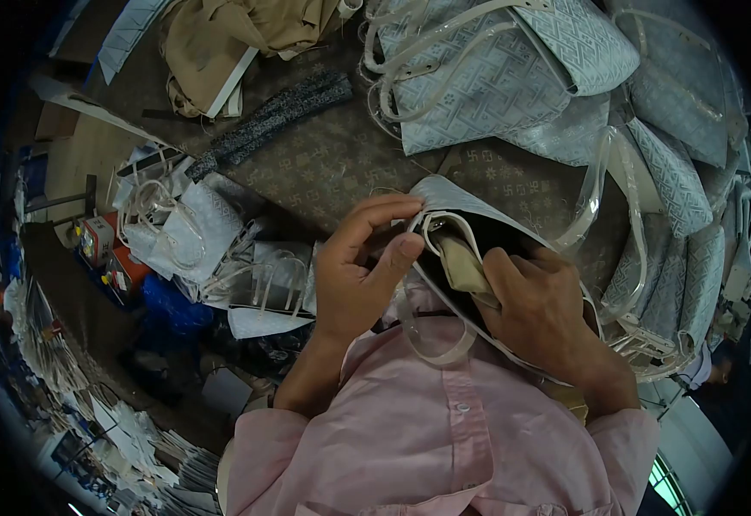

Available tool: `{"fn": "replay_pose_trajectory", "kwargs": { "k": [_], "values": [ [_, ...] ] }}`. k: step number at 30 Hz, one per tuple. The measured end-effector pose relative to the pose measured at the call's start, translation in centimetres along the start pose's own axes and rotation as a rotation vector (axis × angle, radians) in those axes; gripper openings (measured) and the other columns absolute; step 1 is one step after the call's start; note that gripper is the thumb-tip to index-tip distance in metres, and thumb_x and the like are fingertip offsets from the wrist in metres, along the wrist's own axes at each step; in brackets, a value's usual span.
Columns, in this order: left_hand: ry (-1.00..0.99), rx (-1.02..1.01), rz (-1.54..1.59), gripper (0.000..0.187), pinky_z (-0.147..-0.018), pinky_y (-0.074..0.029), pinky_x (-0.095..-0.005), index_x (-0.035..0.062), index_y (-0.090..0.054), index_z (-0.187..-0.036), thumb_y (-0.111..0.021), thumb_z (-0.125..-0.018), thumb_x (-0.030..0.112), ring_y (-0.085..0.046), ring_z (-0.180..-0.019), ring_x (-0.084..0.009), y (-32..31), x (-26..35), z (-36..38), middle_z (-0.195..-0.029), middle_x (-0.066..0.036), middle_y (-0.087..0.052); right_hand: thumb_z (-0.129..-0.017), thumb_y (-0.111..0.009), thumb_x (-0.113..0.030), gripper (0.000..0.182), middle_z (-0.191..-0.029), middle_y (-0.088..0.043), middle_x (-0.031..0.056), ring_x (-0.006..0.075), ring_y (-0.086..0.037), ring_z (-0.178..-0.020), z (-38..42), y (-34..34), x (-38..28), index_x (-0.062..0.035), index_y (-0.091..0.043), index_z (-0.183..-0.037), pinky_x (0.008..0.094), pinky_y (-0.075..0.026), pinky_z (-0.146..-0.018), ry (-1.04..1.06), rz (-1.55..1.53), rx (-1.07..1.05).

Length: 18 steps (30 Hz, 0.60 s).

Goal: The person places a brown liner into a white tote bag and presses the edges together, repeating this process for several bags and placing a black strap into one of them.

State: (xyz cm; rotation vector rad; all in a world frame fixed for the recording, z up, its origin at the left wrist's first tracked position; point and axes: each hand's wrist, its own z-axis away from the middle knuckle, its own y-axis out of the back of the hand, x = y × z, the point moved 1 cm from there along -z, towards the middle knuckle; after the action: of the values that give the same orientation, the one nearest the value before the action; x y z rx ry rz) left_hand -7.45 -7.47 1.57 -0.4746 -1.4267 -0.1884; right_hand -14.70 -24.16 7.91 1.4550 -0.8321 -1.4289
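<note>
Head view: bag (457,199) sits against my chest, mouth up, so both hands can work inside. Left hand (360,271) pinches its rim, fingers narrow; right hand (541,314) grips the tan stuffing (464,268) in the mouth. Beyond the bag I count four finished ones, roughly.

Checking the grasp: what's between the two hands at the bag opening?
Head view: a beige cloth lining and the bag's white-edged rim lie between the left hand and right hand.
</note>
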Motion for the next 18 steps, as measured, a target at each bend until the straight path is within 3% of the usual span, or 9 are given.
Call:
{"fn": "replay_pose_trajectory", "kwargs": {
  "k": [6, 11, 13, 18],
  "values": [
    [0.066, -0.011, 0.14, 0.026, -0.085, -0.045, -0.024, -0.0027, -0.061, -0.105, -0.068, -0.082, 0.007, -0.056, -0.101, -0.0148, 0.15, -0.12, -0.07, -0.112, -0.011, -0.057, -0.07, -0.065, -0.012, 0.02, -0.055, -0.049, 0.004, 0.0216, -0.054, -0.046, -0.17, -0.14, 0.09, -0.0091, -0.046, -0.072, 0.0323, -0.043, -0.051, 0.05, 0.013, 0.011],
    [-0.002, -0.099, -0.021, 0.03, -0.085, -0.046, -0.0292, -0.0018, -0.062, -0.104, -0.071, -0.078, 0.01, -0.059, -0.101, -0.0215, 0.94, -0.2, -0.29, -0.108, -0.013, -0.061, -0.07, -0.065, -0.009, 0.018, -0.058, -0.048, 0.004, 0.0214, -0.053, -0.049, -0.18, -0.05, 0.56, -0.0087, -0.047, -0.073, 0.0327, -0.042, -0.051, 0.069, -0.021, -0.055],
    [0.002, -0.104, -0.025, 0.029, -0.085, -0.046, -0.0294, -0.0018, -0.063, -0.104, -0.071, -0.079, 0.011, -0.059, -0.1, -0.0219, 0.94, -0.25, -0.4, -0.107, -0.013, -0.062, -0.059, -0.068, -0.009, 0.024, -0.058, -0.048, 0.0068, 0.027, -0.053, -0.052, -0.12, -0.1, 0.68, -0.0056, -0.047, -0.069, 0.0364, -0.045, -0.055, 0.026, -0.034, -0.055],
    [-0.017, -0.129, -0.083, 0.029, -0.084, -0.046, -0.0294, -0.002, -0.064, -0.103, -0.071, -0.079, 0.012, -0.061, -0.097, -0.0217, 0.88, -0.09, -0.57, -0.106, -0.014, -0.063, -0.058, -0.067, -0.009, 0.023, -0.059, -0.048, 0.0071, 0.0285, -0.053, -0.053, -0.23, 0.46, 0.57, -0.0058, -0.047, -0.069, 0.0367, -0.045, -0.053, 0.015, -0.033, -0.096]
  ]
}}
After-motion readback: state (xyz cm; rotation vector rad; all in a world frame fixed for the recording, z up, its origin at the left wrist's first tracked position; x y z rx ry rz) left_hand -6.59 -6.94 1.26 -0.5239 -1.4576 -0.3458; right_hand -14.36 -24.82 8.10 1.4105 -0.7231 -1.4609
